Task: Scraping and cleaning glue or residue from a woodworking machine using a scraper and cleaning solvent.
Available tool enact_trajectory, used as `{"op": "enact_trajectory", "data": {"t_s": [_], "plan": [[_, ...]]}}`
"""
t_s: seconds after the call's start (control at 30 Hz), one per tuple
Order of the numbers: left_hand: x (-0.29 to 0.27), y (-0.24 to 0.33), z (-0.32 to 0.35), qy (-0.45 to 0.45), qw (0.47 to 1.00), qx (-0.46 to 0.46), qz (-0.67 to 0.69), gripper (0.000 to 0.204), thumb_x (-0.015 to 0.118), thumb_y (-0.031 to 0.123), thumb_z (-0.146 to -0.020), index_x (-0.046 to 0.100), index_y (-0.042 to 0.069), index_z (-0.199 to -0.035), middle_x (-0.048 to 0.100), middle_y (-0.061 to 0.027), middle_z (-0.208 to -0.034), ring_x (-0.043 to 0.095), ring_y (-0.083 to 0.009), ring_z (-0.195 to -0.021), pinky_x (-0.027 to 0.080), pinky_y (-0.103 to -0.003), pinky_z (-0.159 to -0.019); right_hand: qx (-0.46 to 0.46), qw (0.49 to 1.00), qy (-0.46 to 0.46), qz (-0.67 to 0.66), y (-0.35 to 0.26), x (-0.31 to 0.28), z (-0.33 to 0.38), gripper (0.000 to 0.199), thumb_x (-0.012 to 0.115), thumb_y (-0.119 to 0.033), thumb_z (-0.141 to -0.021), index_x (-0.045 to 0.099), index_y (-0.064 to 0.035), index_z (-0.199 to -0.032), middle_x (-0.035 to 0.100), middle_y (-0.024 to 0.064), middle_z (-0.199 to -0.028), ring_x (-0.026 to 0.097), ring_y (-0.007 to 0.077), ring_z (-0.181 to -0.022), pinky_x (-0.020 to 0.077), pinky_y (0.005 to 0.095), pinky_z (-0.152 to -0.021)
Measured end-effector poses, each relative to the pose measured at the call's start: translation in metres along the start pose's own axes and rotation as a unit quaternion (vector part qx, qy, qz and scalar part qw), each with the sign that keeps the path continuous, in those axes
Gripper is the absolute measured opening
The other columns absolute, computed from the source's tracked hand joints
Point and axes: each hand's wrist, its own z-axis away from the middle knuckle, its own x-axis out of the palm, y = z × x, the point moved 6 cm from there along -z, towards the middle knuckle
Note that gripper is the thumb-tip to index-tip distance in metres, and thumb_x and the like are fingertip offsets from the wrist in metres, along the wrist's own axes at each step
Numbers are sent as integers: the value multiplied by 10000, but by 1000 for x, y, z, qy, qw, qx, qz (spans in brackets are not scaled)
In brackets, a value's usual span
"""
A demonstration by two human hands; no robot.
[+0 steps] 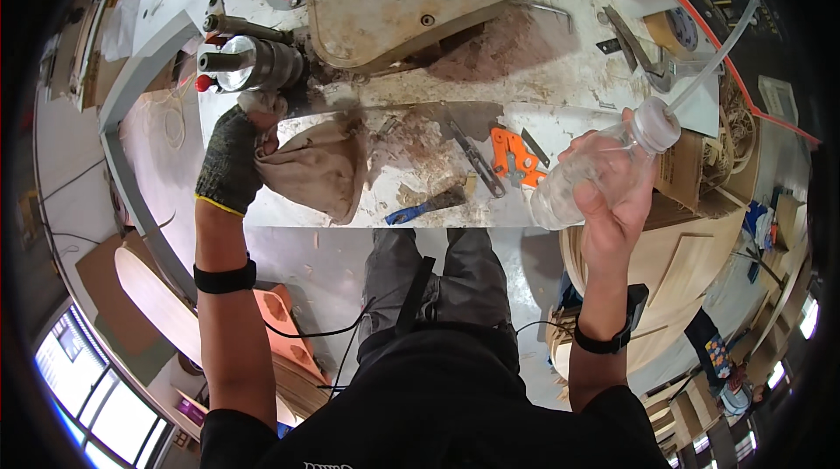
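My left hand, in a dark grey knit glove with bare fingertips, is closed on one end of a beige rag. The rag hangs down over the white worktable. Just beyond those fingers is a metal roller on the machine, with a red knob beside it. On the right, my right hand wraps round a clear plastic bottle, tilted with its white cap up and to the right. A long translucent tube sticks out of the cap.
A large beige machine cover stands at the back. Between my hands lie a blue-handled scraper, a dark metal strip and an orange tool. Wrenches and a tape roll lie at the back right. Curved wooden panels stand below right.
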Motion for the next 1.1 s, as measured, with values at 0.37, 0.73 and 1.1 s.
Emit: {"op": "enact_trajectory", "data": {"t_s": [0.37, 0.73, 1.1], "plan": [[-9, -10, -4, 21, 982, -109, 153, 55, 554, 123, -848, 532, 81, -820, 515, -6, -679, 471, -103, -572, 396, -227, -546, 12, 1000, 2, -11, 6, 3, 4, 720, 768, -120, -824, 320, -11, -1377, 581, 99, -1141, 578, 173, -1009, 454, 308, -909], [5, -7, -4, 9, 1000, -11, 6, 129, 542, 167, -868, 593, 52, -835, 556, -32, -707, 531, -150, -622, 426, -269, -579, 32, 998, -27, 52, 3, 16, 12, 799, 775, -202, -806, 303, 9, -1415, 585, 123, -1119, 589, 210, -991, 471, 345, -896], [43, -5, 11, 214, 865, 73, -448, 333, 624, 273, -780, 643, -1, -968, 656, -277, -919, 620, -443, -901, 484, -499, -786, 88, 971, -170, 141, 27, 55, 55, 768, 800, -257, -800, 404, 30, -1392, 605, 176, -1224, 630, 233, -1062, 479, 351, -936]]}}
